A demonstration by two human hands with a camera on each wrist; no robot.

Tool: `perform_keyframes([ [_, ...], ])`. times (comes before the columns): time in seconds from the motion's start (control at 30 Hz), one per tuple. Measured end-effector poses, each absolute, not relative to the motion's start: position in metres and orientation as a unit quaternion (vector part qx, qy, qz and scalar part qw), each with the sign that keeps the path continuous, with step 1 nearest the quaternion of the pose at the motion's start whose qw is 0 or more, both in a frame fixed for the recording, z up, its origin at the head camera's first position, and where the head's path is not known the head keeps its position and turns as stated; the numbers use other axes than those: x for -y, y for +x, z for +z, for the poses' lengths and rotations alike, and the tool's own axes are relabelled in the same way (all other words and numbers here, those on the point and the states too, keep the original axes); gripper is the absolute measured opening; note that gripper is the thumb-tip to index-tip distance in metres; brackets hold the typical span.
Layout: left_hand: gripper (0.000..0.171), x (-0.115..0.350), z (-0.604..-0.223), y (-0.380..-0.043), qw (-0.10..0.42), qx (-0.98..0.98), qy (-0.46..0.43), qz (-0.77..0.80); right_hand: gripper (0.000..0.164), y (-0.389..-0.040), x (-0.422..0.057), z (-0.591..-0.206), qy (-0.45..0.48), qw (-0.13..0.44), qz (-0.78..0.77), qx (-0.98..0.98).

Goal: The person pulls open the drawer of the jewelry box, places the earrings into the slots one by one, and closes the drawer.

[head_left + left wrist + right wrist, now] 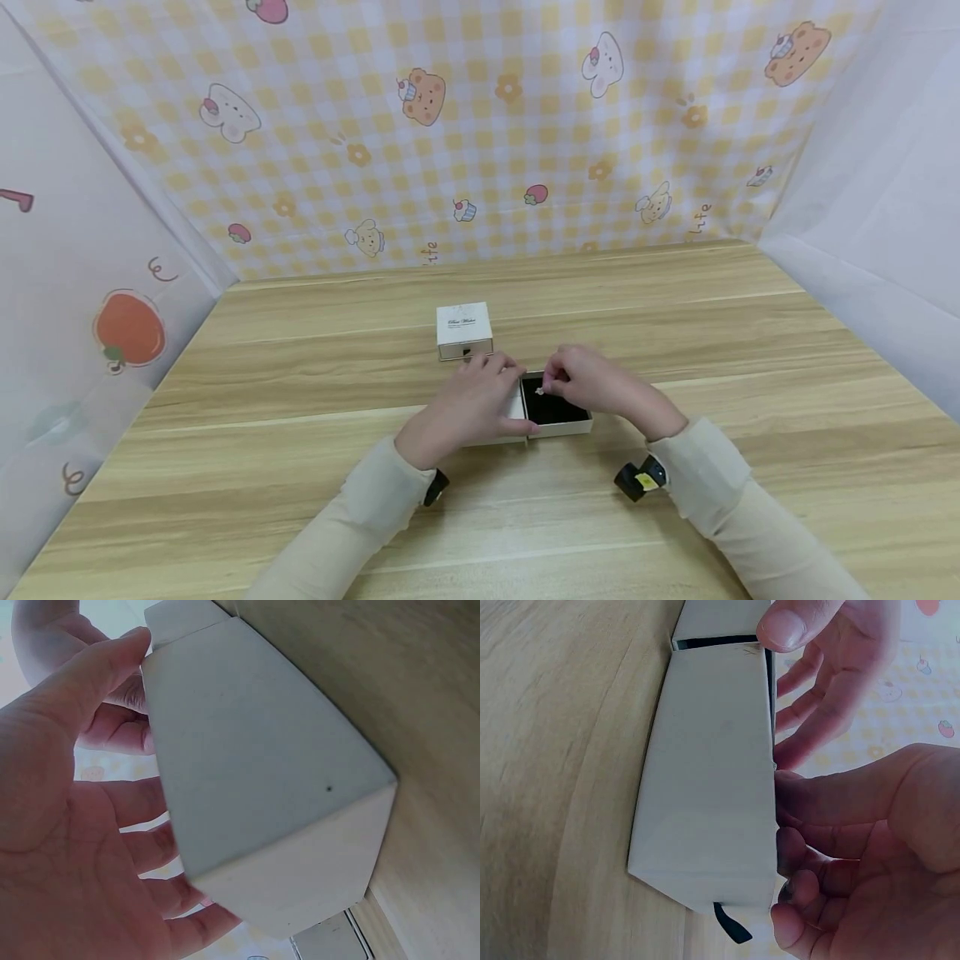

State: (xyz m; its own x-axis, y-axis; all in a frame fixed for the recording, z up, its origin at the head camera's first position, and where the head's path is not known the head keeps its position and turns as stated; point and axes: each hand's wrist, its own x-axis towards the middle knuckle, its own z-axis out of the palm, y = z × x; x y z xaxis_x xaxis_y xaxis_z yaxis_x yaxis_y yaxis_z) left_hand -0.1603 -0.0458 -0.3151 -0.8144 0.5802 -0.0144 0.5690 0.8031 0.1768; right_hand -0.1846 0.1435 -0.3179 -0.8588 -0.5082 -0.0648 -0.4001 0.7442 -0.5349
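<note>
We see the nearer right hand (592,382) holding a small shiny piece (539,391) at the left end of its pinched grip, above the black-lined drawer (558,429), while the left hand (474,407) clasps the white sleeve (515,408), in a row roughly parallel to the far edge of the surface (675,325).

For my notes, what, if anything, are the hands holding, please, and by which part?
Left hand: white drawer box, by its sleeve. Right hand: at a small trinket, grip unclear.
</note>
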Motion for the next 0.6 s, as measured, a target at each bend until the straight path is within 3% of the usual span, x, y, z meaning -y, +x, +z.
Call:
perform_keyframes([
  [0.33,0.073,0.0452,-0.3157,-0.1594,0.034,-0.95,0.298,0.086,0.013,-0.1854,-0.1419,-0.3206,-0.248,0.1,-0.252,-0.93],
  [0.6,0.073,0.045,-0.3159,-0.1593,0.036,-0.951,0.296,0.085,0.016,-0.1811,-0.1404,-0.3191,-0.245,0.06,-0.208,-0.945],
])
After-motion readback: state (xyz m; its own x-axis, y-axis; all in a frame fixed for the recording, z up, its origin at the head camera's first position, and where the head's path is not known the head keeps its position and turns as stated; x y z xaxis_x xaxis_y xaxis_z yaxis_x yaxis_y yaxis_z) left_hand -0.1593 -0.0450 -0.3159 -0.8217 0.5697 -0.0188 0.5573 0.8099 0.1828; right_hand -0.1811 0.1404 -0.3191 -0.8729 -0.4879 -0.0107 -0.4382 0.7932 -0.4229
